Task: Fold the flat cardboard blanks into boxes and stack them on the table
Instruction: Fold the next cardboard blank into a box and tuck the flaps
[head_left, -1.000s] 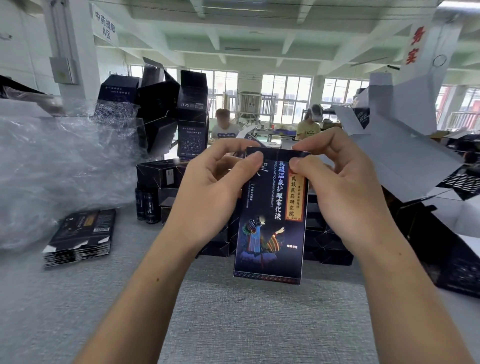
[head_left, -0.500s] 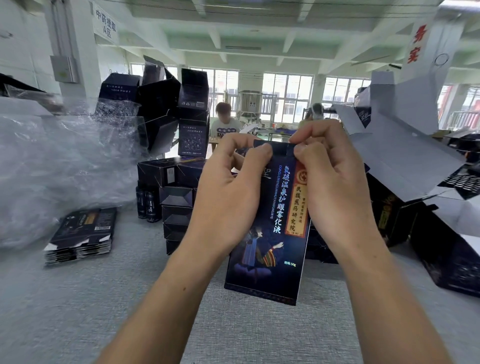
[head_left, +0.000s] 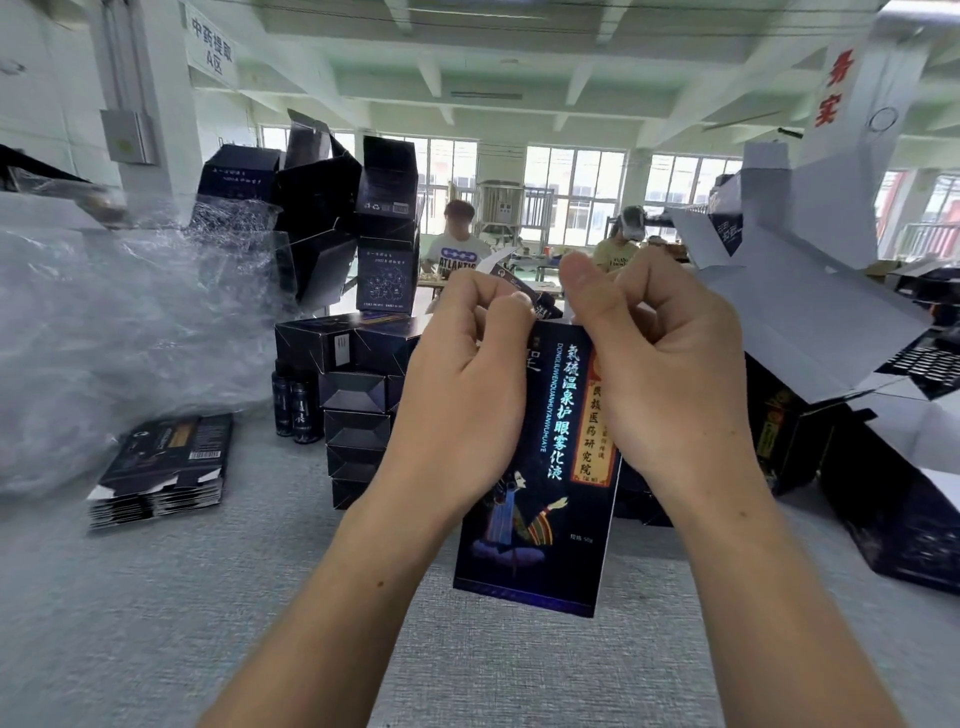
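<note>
The box (head_left: 540, 519) is upright in the air above the table (head_left: 156, 623), printed front toward me, leaning a little, lower edge off the surface. Its top end is hidden behind both hands. Only a strip of flap (head_left: 543, 307) shows between them, so I cannot tell how far it is tucked. The back and bottom closure are out of sight.

My left hand (head_left: 462, 395) has its fingers (head_left: 467, 312) curled and pinches the upper left corner. My right hand (head_left: 670, 384) grips the upper right, thumb raised, with its other fingers curled behind the top. Both forearms are cut off at the lower frame edge.

My left wrist partly covers the stack of folded boxes (head_left: 358, 431). The flat blanks (head_left: 161, 467) lie on the table at left, beside crumpled plastic wrap (head_left: 104, 338).
</note>
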